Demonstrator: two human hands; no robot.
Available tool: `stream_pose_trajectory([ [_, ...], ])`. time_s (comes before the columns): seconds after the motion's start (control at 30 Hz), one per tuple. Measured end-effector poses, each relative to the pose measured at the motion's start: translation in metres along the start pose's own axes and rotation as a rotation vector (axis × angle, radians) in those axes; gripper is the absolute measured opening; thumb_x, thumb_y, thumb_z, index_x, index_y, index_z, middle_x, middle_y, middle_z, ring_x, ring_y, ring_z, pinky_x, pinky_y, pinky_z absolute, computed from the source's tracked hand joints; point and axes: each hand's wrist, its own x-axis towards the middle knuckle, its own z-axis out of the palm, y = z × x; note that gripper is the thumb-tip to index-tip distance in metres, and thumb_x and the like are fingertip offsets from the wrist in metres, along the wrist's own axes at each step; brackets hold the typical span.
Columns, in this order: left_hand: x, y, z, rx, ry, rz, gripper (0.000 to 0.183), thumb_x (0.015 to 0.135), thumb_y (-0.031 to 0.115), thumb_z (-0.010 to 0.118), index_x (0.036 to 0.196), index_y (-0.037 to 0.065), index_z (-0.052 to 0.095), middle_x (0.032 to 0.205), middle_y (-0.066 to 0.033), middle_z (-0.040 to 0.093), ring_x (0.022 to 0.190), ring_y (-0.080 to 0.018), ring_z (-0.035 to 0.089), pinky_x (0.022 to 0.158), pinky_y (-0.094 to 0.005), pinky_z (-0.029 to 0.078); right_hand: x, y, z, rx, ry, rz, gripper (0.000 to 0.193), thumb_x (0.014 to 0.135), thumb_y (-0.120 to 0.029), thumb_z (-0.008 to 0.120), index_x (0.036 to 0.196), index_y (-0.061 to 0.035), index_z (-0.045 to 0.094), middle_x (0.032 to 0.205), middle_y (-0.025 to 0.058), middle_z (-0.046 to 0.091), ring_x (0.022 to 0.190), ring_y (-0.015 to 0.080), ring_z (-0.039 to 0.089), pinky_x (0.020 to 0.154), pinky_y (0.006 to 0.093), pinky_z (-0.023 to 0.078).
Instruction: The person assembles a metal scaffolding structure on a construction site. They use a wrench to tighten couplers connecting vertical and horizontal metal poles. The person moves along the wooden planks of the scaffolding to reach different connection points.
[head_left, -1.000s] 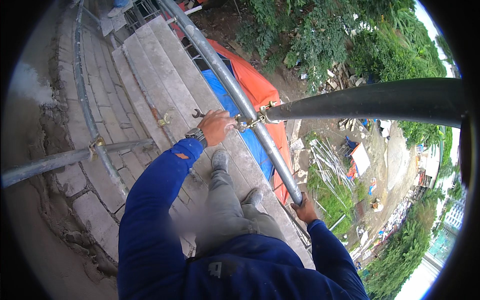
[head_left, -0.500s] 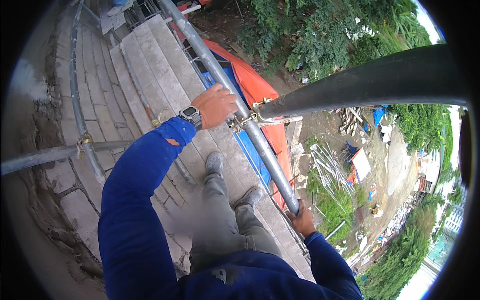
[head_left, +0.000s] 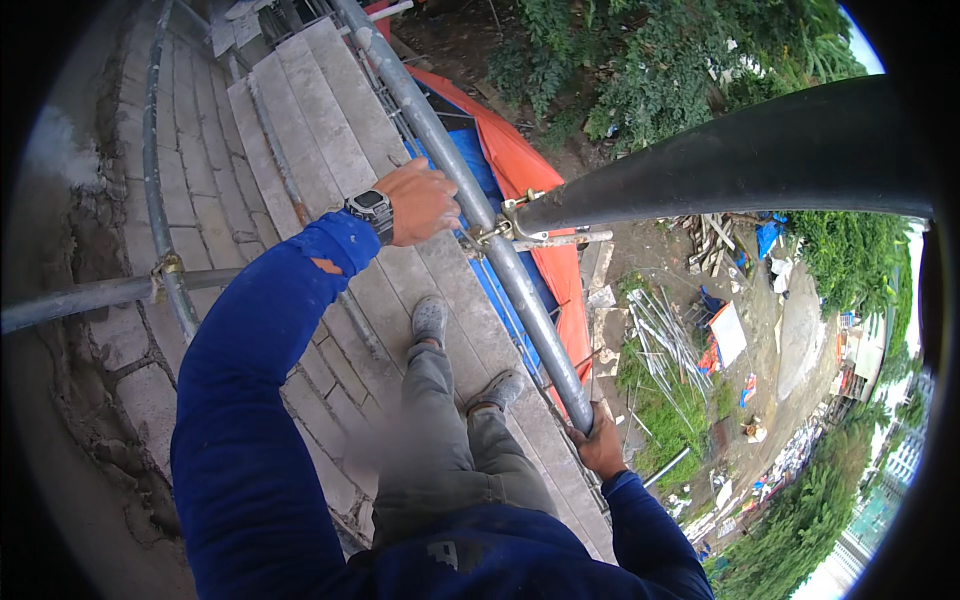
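Observation:
A long grey metal scaffold pipe (head_left: pixel 440 135) slants across the view from top to lower right. My right hand (head_left: pixel 602 447) is closed round its lower end. My left hand (head_left: pixel 422 203), below a wristwatch (head_left: pixel 370 208), is closed beside the pipe. A thin metal tool (head_left: pixel 397 160) pokes out past its knuckles; its exact kind is hidden by the fingers. Just right of that hand, a metal clamp (head_left: pixel 492 236) joins the pipe to a dark upright tube (head_left: pixel 720 160) that sweeps to the right edge.
I stand on grey scaffold planks (head_left: pixel 330 120). On the left are a pipe railing (head_left: pixel 155 150) and a rough block wall (head_left: pixel 130 340). Beyond the pipe, far below, lie orange tarpaulin (head_left: pixel 510 150), a heap of poles (head_left: pixel 665 325) and trees (head_left: pixel 640 70).
My left hand has drawn slightly left and back from the pipe. The right hand keeps its hold on the pipe's lower end. The view has shifted a little.

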Motion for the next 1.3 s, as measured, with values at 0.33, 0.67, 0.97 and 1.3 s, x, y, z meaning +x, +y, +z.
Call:
stream_pose_trajectory([
  [0.33,-0.006,-0.001,-0.010,0.055,-0.227,-0.219,0.016,0.092,0.028,0.072,0.098,0.013,0.076,0.103,-0.0120,0.073,0.105,-0.0309,0.069,0.098,-0.0474,0.044,0.001,-0.003,-0.002,0.027,-0.024,0.042,0.068,0.085,-0.030,0.083,0.134,0.0051,0.053,0.108,0.0336,0.069,0.103,0.0505,0.068,0.089,0.0520,0.053],
  [0.67,-0.030,-0.008,0.029,-0.085,0.311,0.113,0.007,0.085,0.015,0.070,0.092,0.015,0.070,0.091,-0.0045,0.057,0.096,-0.0239,0.061,0.085,-0.0406,0.044,0.000,-0.013,-0.005,0.008,0.009,0.041,0.066,0.084,-0.028,0.083,0.133,0.0042,0.052,0.108,0.0334,0.069,0.103,0.0503,0.068,0.089,0.0519,0.053],
  [0.97,-0.010,-0.013,0.031,-0.105,0.396,0.115,0.013,0.082,0.027,0.078,0.085,0.017,0.070,0.090,-0.0013,0.058,0.095,-0.0218,0.060,0.089,-0.0401,0.042,0.004,-0.006,-0.001,0.017,-0.043,0.106,0.071,0.084,-0.031,0.082,0.138,0.0019,0.050,0.106,0.0334,0.069,0.102,0.0503,0.068,0.089,0.0513,0.053],
  [1.3,0.005,-0.040,0.044,-0.143,0.370,0.084,0.034,0.083,0.047,0.077,0.084,0.014,0.070,0.089,-0.0036,0.063,0.095,-0.0227,0.062,0.090,-0.0410,0.043,0.006,-0.006,-0.002,-0.020,-0.075,0.136,0.077,0.083,-0.033,0.084,0.141,0.0026,0.048,0.108,0.0326,0.069,0.104,0.0492,0.068,0.091,0.0510,0.053],
])
